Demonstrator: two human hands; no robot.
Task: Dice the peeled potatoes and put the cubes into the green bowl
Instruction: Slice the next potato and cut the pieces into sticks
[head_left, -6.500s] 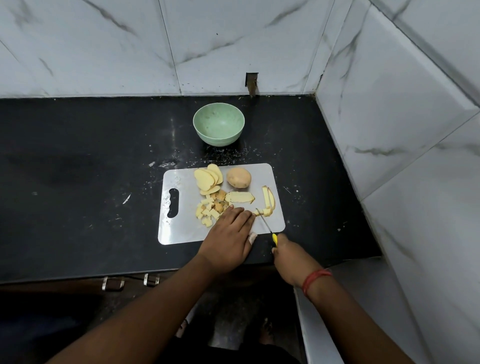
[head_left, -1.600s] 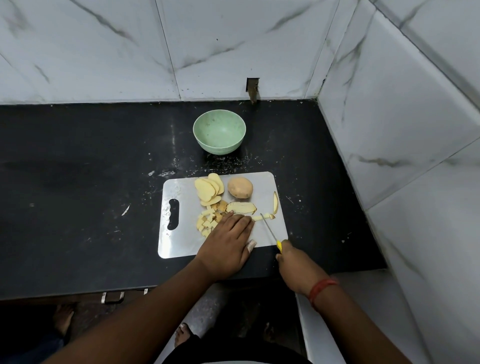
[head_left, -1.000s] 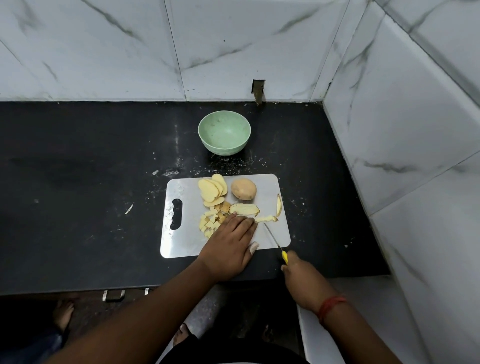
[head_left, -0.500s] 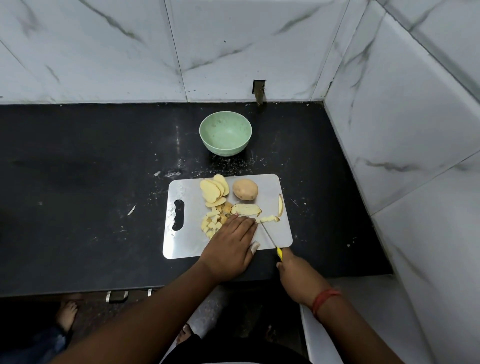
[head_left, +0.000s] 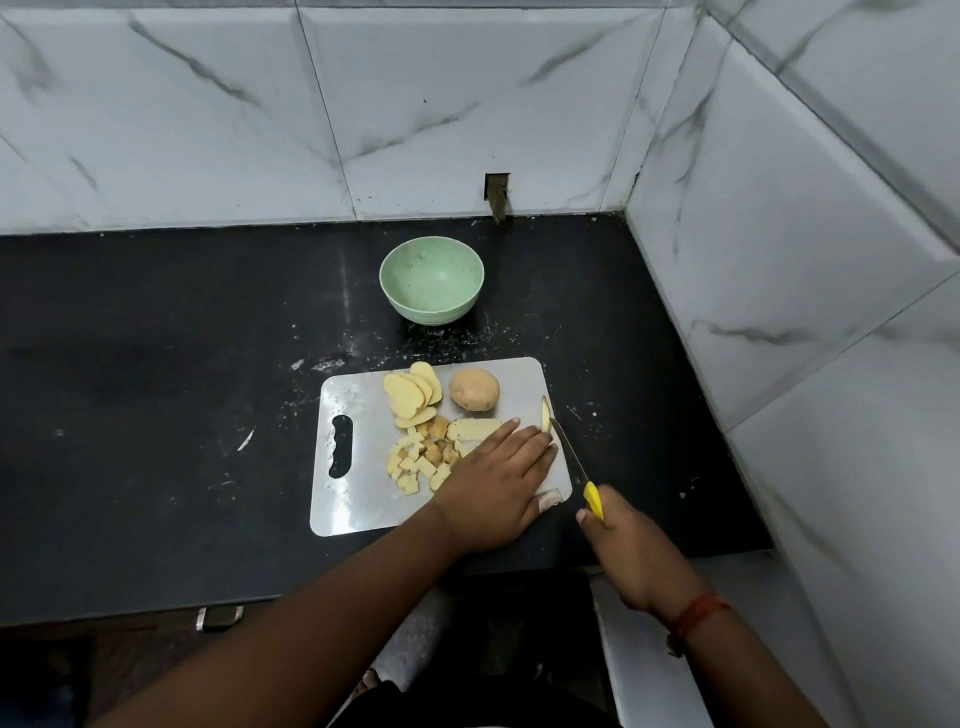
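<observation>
Right of centre on the board (head_left: 353, 499), my right hand (head_left: 626, 551) has swung the gripped knife (head_left: 571, 457) to the last strip (head_left: 545, 415); my flat left hand (head_left: 498, 483) presses pieces; bowl (head_left: 431, 283) still empty.

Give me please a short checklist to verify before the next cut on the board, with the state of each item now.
1. Knife gripped firmly: ok, the right hand holds its yellow handle.
2. Left hand steadies the potato pieces: ok, it lies flat over them on the cutting board.
3. Left fingers away from the blade: cannot tell, the blade runs very near them.
4. Piece to be cut lies stable: cannot tell, the hand hides it.
5. Green bowl ready for cubes: ok, it stands beyond the board and looks empty.
6. Cubes moved into the bowl: not ok, they lie on the board.
</observation>
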